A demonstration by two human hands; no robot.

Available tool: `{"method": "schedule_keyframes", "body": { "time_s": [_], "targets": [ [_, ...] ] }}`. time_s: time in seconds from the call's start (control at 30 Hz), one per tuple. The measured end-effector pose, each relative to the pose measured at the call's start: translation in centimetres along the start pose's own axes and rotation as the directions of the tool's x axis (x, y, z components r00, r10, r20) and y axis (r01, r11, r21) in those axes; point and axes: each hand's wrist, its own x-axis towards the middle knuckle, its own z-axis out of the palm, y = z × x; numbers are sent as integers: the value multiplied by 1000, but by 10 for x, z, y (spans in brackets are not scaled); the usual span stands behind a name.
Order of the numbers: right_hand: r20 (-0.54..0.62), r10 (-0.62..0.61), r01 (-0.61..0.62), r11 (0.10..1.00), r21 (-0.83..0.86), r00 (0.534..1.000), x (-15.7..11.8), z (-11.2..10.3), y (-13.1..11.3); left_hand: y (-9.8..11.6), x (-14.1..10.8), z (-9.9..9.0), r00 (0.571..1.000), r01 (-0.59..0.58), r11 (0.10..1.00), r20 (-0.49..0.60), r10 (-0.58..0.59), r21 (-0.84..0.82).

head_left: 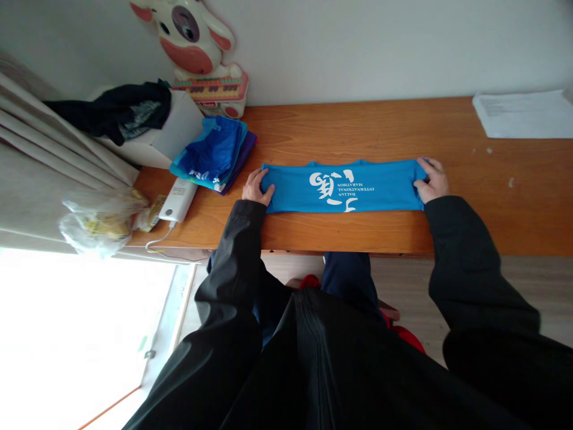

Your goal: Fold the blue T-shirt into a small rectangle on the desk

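Blue T-shirt (342, 186), folded into a long strip, lies flat near the front edge of the wooden tabletop (470, 221). Left hand (256, 188) grips its left end, fingers curled over the fabric; right hand (432, 180) pinches the right end likewise. Stack of folded blue shirts (215, 154) sits just beyond the left hand.

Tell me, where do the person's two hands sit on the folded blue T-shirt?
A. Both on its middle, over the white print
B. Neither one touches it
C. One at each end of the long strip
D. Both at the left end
C: the left hand rests on the left end of the blue T-shirt and the right hand on its right end, so the white print between them is uncovered.
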Motion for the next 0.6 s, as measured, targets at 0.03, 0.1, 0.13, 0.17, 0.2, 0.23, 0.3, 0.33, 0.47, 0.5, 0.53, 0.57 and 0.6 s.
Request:
{"method": "schedule_keyframes", "body": {
  "time_s": [0.03, 0.1, 0.13, 0.17, 0.2, 0.23, 0.3, 0.33, 0.47, 0.5, 0.53, 0.57, 0.6],
  "targets": [
    [2, -6, 6, 1000, -14, 1000, -1, -1, -2, -3, 1, 2, 1000, -4, 1000, 3, 4, 4],
    [-4, -15, 15, 999, -31, 1000, -4, -3, -6, -7, 2, 3, 1000, -3, 1000, 10, 3, -1],
    [-8, -23, 22, 999, -39, 1000, -5, -4, -8, -8, 2, 4, 1000, -2, 1000, 13, 2, -4],
    [-14, -31, 31, 998, -49, 999, -6, -5, -9, -8, 2, 4, 1000, -1, 1000, 13, 1, -7],
    [-16, -40, 39, 997, -61, 999, -7, -6, -11, -8, 1, 4, 1000, 0, 1000, 10, 0, -8],
    [-16, -48, 46, 996, -76, 999, -8, -7, -12, -7, 1, 3, 1000, 0, 1000, 5, 0, -7],
    [-6, -52, 51, 993, -107, 999, -9, -8, -13, -6, 0, 2, 1000, 2, 1000, 4, -2, -1],
    [-5, -55, 54, 992, -116, 998, -9, -8, -12, -5, 0, 2, 1000, 5, 1000, 8, -5, 2],
    [-8, -58, 57, 991, -122, 998, -8, -6, -10, -1, -1, 0, 1000, 15, 1000, 25, -16, 26],
    [-2, -55, 54, 991, -126, 998, -7, -5, -10, -1, 0, 0, 999, 16, 999, 30, -17, 32],
    [6, -49, 49, 990, -132, 999, -7, -4, -9, -1, 0, 0, 999, 16, 999, 32, -18, 38],
    [11, -41, 42, 989, -139, 999, -6, -3, -9, -1, 1, 1, 999, 17, 999, 34, -19, 46],
    [11, -33, 34, 989, -145, 999, -6, -2, -9, -1, 2, 1, 999, 21, 998, 36, -23, 55]
  ]
}}
